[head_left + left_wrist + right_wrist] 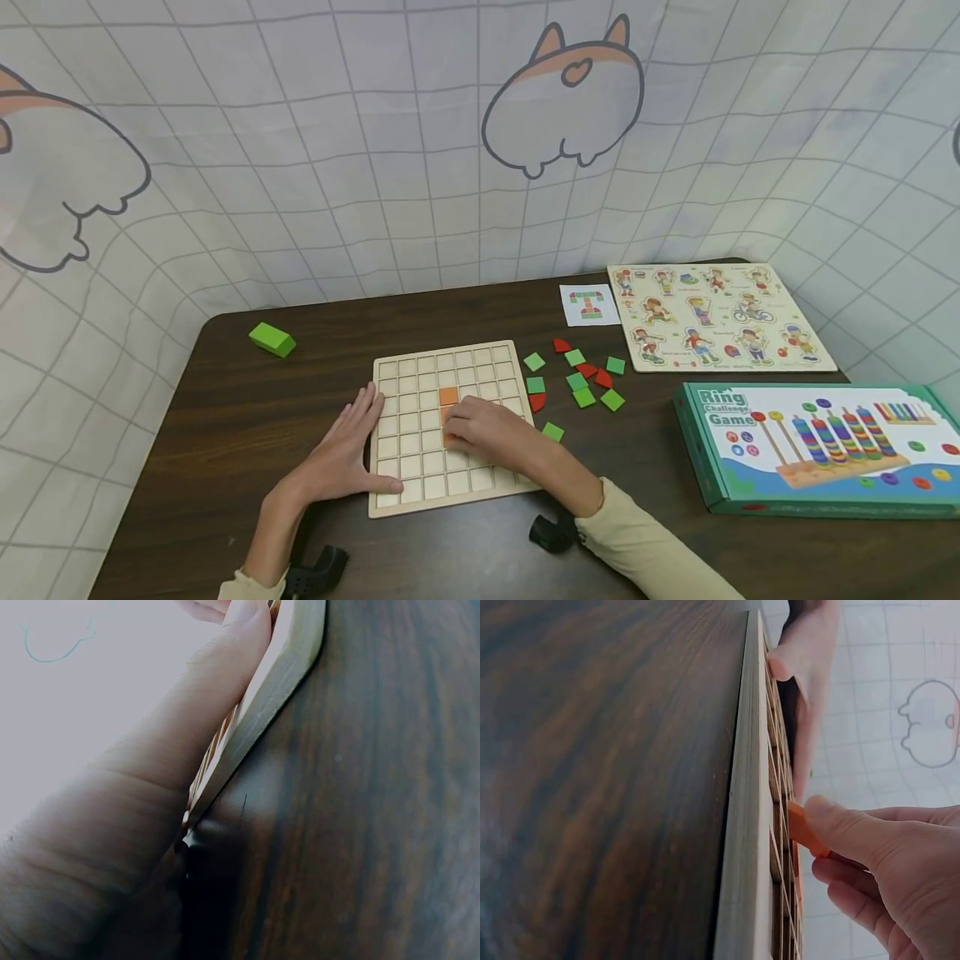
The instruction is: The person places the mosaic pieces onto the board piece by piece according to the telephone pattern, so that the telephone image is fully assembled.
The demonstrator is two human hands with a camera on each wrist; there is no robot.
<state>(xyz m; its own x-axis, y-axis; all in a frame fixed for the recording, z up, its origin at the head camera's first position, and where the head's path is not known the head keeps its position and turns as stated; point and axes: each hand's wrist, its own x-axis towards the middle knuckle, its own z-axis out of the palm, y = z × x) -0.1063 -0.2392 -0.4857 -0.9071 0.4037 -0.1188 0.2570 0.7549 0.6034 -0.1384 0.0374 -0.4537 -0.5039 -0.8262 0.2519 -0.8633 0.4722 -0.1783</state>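
Note:
A square wooden grid board [416, 496] lies on the dark table. My left hand [341, 454] rests along its left side, fingers straight and thumb on the lower left corner; the left wrist view shows that thumb [202, 697] against the rim. Over the middle of the board, my right hand [491, 433] pinches an orange tile [806, 831] between thumb and fingers, one edge of it right at the grid cells. Another orange tile [448, 396] sits flat in a cell just beyond these fingertips. More orange beneath the right fingers is partly hidden.
Right of the board lie several green tiles [612, 400] and red quarter-round tiles [603, 378]. Behind them is a pattern card [590, 305] with a T shape. A picture puzzle board [720, 321] and a ring game box [817, 450] stand farther right; a green block [272, 340] lies back left.

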